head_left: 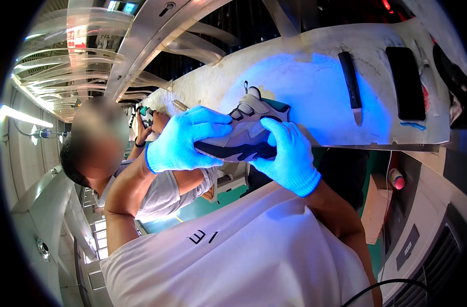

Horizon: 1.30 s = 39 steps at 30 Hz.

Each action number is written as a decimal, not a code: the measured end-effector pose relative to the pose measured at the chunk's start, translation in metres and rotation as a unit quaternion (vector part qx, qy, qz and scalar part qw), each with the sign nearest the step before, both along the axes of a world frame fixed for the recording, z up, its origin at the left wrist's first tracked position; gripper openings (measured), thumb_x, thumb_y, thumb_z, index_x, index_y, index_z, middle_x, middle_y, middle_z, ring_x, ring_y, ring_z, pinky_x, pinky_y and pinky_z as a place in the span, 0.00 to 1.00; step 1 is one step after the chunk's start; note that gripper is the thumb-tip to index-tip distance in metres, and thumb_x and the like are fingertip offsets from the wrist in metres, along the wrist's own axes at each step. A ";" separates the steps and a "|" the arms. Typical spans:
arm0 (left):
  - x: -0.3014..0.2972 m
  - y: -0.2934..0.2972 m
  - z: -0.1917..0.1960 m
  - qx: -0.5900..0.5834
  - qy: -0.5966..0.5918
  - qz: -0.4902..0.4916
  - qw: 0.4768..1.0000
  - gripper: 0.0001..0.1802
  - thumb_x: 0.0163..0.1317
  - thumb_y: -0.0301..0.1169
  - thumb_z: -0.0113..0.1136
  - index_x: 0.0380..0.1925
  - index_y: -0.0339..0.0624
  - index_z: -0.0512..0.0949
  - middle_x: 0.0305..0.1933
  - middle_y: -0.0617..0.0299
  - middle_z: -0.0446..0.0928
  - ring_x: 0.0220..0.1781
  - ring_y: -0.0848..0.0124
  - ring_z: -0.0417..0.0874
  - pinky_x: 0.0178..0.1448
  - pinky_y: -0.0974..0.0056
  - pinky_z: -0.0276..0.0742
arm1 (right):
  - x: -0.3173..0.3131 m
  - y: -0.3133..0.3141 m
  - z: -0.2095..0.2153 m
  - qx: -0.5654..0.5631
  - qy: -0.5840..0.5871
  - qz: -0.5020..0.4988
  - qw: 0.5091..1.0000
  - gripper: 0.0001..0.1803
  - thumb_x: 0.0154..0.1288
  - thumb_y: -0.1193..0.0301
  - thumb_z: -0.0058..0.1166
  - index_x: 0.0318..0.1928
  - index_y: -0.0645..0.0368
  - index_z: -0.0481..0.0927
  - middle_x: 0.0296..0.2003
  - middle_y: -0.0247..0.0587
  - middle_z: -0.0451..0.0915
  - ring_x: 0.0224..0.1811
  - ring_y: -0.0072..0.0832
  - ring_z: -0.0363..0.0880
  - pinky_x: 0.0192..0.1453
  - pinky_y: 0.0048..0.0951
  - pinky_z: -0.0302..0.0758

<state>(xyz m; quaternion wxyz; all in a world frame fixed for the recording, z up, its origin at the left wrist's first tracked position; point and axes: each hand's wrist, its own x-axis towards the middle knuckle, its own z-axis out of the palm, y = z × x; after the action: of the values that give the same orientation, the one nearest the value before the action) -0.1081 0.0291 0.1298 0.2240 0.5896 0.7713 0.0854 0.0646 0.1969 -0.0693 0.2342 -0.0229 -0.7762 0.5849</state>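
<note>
A shoe workshop: left hand [187,140] and right hand [290,156] hold a shoe [246,128], with a co-worker [164,199] to their left. A knife [350,82] lies on the stained worktable [317,87] to their right

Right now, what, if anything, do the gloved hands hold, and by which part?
A shoe: left hand at the toe end, right hand at the heel end.

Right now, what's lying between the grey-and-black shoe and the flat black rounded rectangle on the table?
In the head view, a black-handled knife with a short metal blade lies there, between the shoe and the black rectangle.
</note>
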 end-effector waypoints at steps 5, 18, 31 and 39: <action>-0.008 -0.010 -0.006 -0.004 -0.051 0.031 0.998 0.44 0.45 0.42 0.92 0.64 0.40 0.87 0.68 0.45 0.85 0.65 0.46 0.90 0.68 0.47 0.86 | -0.008 0.005 0.001 -0.023 -0.039 0.051 0.998 0.52 0.49 0.61 0.89 0.73 0.54 0.74 0.54 0.47 0.82 0.55 0.49 0.84 0.57 0.51 0.83; -0.009 0.040 -0.038 -0.349 -0.040 0.231 0.907 0.59 0.49 0.64 0.83 0.73 0.37 0.73 0.57 0.35 0.89 0.58 0.37 0.91 0.64 0.44 0.86 | -0.033 -0.010 0.009 0.055 -0.067 0.046 0.995 0.46 0.54 0.57 0.84 0.71 0.54 0.75 0.52 0.49 0.83 0.55 0.51 0.87 0.51 0.54 0.87; -0.001 0.046 -0.073 -0.320 0.083 0.305 0.893 0.52 0.54 0.72 0.75 0.60 0.34 0.82 0.51 0.35 0.90 0.52 0.37 0.94 0.58 0.44 0.90 | -0.037 -0.017 0.025 0.072 -0.142 0.066 0.985 0.61 0.49 0.61 0.87 0.82 0.53 0.65 0.59 0.53 0.78 0.58 0.54 0.86 0.54 0.56 0.87; -0.003 -0.016 0.005 -0.106 -0.385 0.202 0.894 0.59 0.58 0.61 0.83 0.78 0.29 0.73 0.69 0.43 0.85 0.70 0.53 0.86 0.76 0.51 0.80 | 0.035 0.018 0.046 -0.043 -0.139 0.075 0.987 0.69 0.42 0.63 0.93 0.84 0.58 0.66 0.52 0.41 0.77 0.50 0.39 0.83 0.54 0.42 0.85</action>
<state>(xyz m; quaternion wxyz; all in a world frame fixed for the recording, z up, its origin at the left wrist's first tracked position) -0.1109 0.0129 0.1346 0.5423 0.3153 0.7316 0.2669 0.0993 0.2148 -0.0232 0.0784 -0.0553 -0.7751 0.6245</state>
